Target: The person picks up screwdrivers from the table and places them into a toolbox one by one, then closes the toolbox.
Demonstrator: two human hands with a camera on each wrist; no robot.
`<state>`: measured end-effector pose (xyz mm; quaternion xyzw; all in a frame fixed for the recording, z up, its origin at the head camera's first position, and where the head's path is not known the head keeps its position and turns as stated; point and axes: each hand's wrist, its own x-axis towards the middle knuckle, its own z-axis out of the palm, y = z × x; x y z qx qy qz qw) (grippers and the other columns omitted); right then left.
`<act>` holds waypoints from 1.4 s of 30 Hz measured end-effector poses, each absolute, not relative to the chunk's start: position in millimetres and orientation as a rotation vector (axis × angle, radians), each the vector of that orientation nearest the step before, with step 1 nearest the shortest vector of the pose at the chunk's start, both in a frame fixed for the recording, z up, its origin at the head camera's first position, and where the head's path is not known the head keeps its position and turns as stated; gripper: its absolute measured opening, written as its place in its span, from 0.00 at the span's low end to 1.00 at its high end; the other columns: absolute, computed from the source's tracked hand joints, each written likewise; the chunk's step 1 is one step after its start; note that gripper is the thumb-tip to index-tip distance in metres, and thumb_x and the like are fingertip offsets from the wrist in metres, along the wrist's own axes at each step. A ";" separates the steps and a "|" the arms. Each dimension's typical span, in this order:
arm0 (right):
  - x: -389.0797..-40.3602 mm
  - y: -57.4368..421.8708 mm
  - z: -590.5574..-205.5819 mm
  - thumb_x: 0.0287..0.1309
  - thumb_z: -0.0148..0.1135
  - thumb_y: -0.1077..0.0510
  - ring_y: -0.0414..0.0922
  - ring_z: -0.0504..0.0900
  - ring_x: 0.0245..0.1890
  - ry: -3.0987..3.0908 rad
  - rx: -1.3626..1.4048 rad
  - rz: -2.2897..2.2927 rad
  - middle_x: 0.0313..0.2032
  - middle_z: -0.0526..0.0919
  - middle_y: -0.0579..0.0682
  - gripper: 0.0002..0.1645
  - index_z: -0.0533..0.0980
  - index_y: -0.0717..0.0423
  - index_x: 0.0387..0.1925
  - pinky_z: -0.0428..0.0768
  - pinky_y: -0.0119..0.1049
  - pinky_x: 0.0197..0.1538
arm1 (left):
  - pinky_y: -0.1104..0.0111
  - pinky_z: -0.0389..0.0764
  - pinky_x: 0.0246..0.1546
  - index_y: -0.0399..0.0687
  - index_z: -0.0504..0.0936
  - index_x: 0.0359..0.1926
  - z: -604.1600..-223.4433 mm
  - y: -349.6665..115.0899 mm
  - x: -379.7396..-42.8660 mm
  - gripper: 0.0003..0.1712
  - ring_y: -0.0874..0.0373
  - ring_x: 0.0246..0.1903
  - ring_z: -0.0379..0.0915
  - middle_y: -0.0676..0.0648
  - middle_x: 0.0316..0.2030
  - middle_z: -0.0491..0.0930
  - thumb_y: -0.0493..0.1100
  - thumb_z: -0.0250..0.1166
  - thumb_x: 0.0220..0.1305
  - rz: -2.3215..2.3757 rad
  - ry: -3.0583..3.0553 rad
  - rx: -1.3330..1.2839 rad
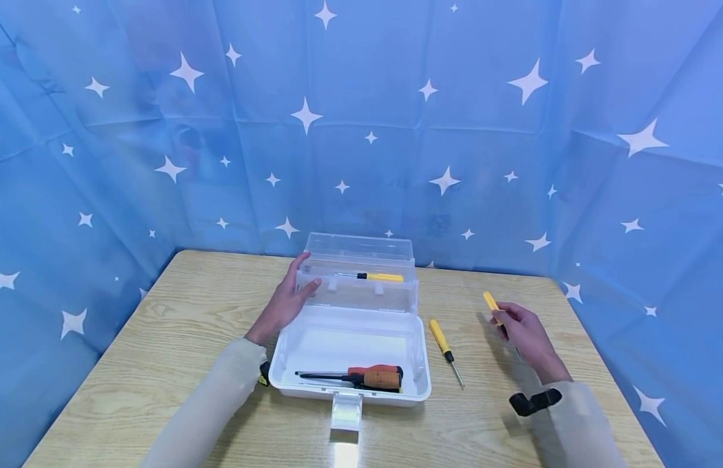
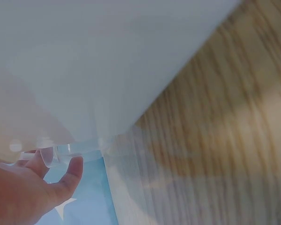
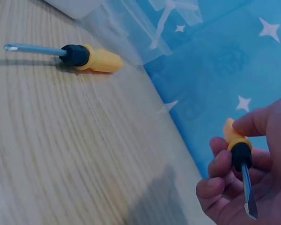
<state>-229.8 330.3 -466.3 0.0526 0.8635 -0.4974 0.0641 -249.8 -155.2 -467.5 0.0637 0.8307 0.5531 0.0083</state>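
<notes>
My left hand (image 1: 286,302) grips the left edge of the clear lid (image 1: 361,300), which stands raised behind the white toolbox (image 1: 349,335). In the left wrist view, the thumb and fingers come around that edge. My right hand (image 1: 527,335) holds a yellow screwdriver (image 3: 241,152) by its handle above the table, right of the box; its flat blade shows in the right wrist view. A second yellow screwdriver (image 1: 438,335) lies between the box and this hand. Another yellow-handled screwdriver (image 1: 384,277) lies across the lid's compartment.
Inside the box, along the front wall, lie a red-handled tool (image 1: 390,369) and a screwdriver with an orange-brown handle (image 1: 381,379). The white latch (image 1: 346,413) hangs at the box's front. A blue star-patterned curtain (image 1: 361,149) surrounds the wooden table (image 1: 180,325).
</notes>
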 end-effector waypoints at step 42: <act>-242.5 292.7 -431.5 0.76 0.46 0.48 0.53 0.76 0.32 2.609 -0.003 -1.456 0.50 0.77 0.68 0.30 0.64 0.63 0.69 0.77 0.40 0.32 | 0.36 0.55 0.68 0.71 0.44 0.77 -470.2 -156.5 -251.7 0.41 0.39 0.75 0.47 0.48 0.79 0.42 0.64 0.54 0.71 1.704 2.633 0.243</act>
